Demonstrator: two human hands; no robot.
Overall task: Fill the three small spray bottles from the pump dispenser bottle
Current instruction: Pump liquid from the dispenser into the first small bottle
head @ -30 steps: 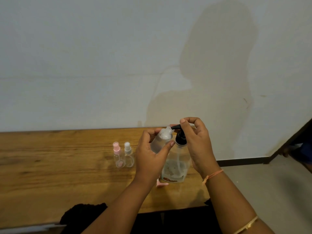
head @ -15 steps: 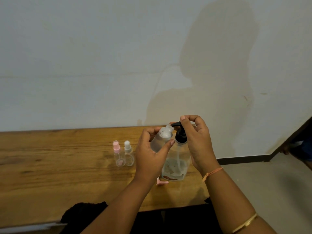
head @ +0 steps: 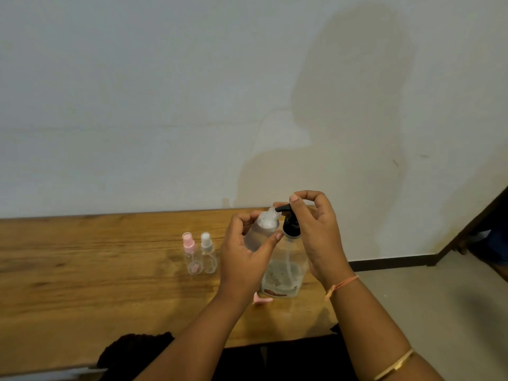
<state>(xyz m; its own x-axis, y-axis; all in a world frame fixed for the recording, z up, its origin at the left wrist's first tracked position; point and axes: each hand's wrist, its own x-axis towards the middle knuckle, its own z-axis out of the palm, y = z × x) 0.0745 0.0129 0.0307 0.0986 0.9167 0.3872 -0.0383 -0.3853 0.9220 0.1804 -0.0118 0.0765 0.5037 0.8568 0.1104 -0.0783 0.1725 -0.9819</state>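
The left hand point(head: 242, 262) grips an uncapped spray bottle point(head: 261, 229) just left of the dispenser point(head: 286, 273). The bottle's long axis tilts right, so its mouth sits under the spout of the black pump point(head: 287, 215), which the right hand point(head: 319, 235) holds in curled fingers, forefinger on top. The press should go straight down with the mouth kept beneath the spout. A pink-topped bottle point(head: 191, 257) and a white-topped bottle point(head: 207, 254) stand capped further left of the dispenser, a pink cap point(head: 261, 300) lies at its base, and its label shows no legible writing.
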